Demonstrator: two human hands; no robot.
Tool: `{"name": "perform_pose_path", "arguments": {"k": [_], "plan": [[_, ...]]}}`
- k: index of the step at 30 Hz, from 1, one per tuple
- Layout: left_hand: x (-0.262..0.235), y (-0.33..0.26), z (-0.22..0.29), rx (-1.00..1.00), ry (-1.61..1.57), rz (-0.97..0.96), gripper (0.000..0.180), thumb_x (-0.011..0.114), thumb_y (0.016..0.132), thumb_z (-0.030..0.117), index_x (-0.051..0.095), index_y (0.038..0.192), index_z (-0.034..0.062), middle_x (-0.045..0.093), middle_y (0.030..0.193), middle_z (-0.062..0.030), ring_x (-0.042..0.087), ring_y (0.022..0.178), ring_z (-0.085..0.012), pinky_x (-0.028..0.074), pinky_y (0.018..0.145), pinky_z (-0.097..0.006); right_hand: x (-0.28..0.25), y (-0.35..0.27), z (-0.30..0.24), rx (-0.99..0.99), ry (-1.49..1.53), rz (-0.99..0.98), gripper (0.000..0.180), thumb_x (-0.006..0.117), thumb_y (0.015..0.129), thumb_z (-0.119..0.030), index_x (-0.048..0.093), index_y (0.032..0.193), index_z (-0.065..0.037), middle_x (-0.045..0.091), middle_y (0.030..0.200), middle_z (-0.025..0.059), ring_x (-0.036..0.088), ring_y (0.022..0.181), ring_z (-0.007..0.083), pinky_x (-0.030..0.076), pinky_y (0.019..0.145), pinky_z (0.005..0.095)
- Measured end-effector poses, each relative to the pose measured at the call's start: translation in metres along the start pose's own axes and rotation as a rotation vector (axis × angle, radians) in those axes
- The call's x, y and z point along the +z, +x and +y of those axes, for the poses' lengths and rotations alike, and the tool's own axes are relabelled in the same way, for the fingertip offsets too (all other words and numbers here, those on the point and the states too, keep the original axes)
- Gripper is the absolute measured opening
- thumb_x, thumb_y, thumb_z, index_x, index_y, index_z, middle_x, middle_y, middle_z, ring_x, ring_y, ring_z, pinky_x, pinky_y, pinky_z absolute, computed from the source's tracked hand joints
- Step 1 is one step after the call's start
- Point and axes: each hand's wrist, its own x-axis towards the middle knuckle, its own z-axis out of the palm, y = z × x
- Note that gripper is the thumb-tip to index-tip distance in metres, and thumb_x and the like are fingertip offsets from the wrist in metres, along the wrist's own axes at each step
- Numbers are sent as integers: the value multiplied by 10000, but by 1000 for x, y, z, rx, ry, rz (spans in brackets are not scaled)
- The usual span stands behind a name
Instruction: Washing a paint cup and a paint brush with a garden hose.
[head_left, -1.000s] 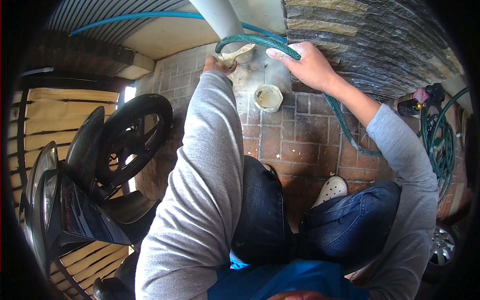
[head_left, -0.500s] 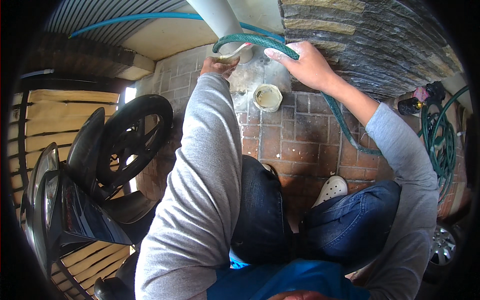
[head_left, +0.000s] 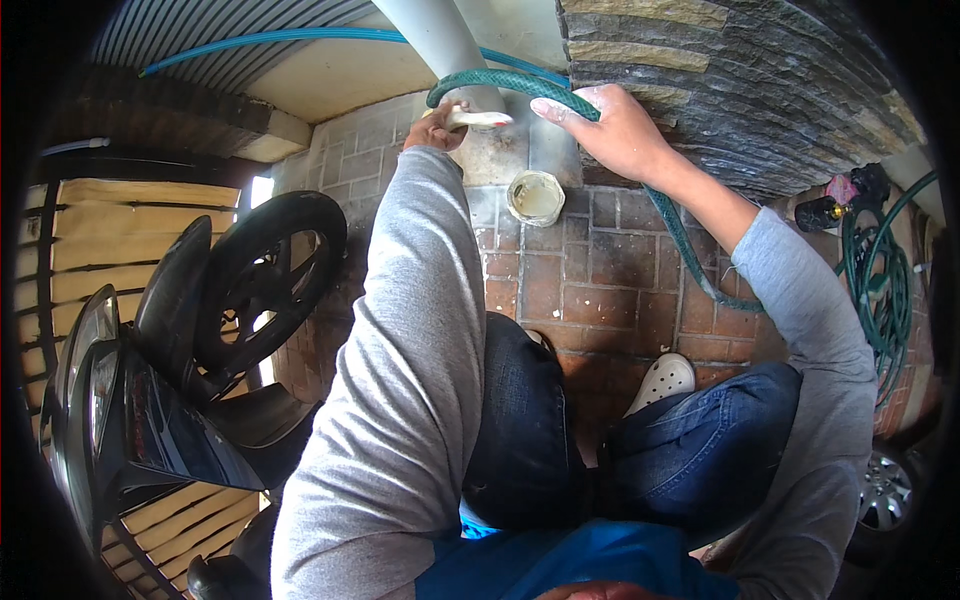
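My left hand (head_left: 434,129) is closed round a white-handled brush (head_left: 480,119) beside the foot of the grey pipe (head_left: 432,35). The handle has a red tip and points right; the bristle end is hidden by my fingers. My right hand (head_left: 622,135) grips a green hose (head_left: 515,80), thumb stretched along the near side. From there the hose arches left in front of the pipe, its end close above my left hand. A small whitish tub (head_left: 536,198) with pale stuff in it stands on the floor below and between my hands.
A motorbike's front wheel (head_left: 270,275) stands at the left. Stone cladding (head_left: 740,95) rises at the far right. Coiled green hose (head_left: 878,290) hangs at the right, near a car wheel (head_left: 885,490). A blue hose (head_left: 290,32) runs behind the pipe. Brick paving (head_left: 610,300) lies below.
The brush in my left hand has turned, its red-tipped handle swinging down from an upward slant to nearly level. My right hand and the green hose have hardly moved.
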Motion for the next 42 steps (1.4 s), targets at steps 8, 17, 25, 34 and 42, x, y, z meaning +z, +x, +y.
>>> {"name": "perform_pose_path", "arguments": {"k": [8, 17, 25, 34, 42], "plan": [[-4, 7, 8, 11, 59, -88, 225, 503, 924, -27, 415, 1126, -72, 569, 1022, -207, 620, 876, -312, 534, 895, -467, -1, 0, -2, 18, -7, -33, 475, 607, 898, -448, 643, 781, 11, 443, 539, 24, 376, 553, 109, 367, 532, 314], [-5, 20, 2, -11, 150, -156, 247, 501, 924, -27, 415, 1155, -31, 557, 1004, -202, 608, 839, -312, 526, 894, -483, -1, -1, -1, 0, 5, 0, 467, 614, 900, -426, 624, 745, 14, 431, 534, 21, 368, 548, 108, 362, 523, 312], [-2, 39, 13, -232, 134, -176, 274, 500, 921, -32, 413, 1179, -2, 543, 998, -202, 597, 824, -315, 519, 895, -495, 2, 1, 0, 51, -10, -5, 462, 616, 895, -425, 642, 773, 20, 437, 535, 41, 373, 540, 123, 369, 528, 321], [3, 12, 5, -87, 176, -190, 320, 497, 900, -68, 391, 1200, -32, 496, 1072, -243, 571, 937, -331, 510, 909, -495, 0, 0, 1, 20, -14, 20, 470, 613, 898, -427, 618, 734, 13, 409, 528, 27, 351, 537, 118, 347, 515, 324], [-6, 32, 8, -126, 137, -308, 293, 569, 840, -74, 464, 1113, -59, 579, 1014, -227, 635, 853, -315, 581, 788, -415, -4, 1, 0, 86, -31, -66, 384, 635, 869, -430, 696, 1053, -100, 611, 638, 99, 520, 569, 186, 443, 608, 337]]}}
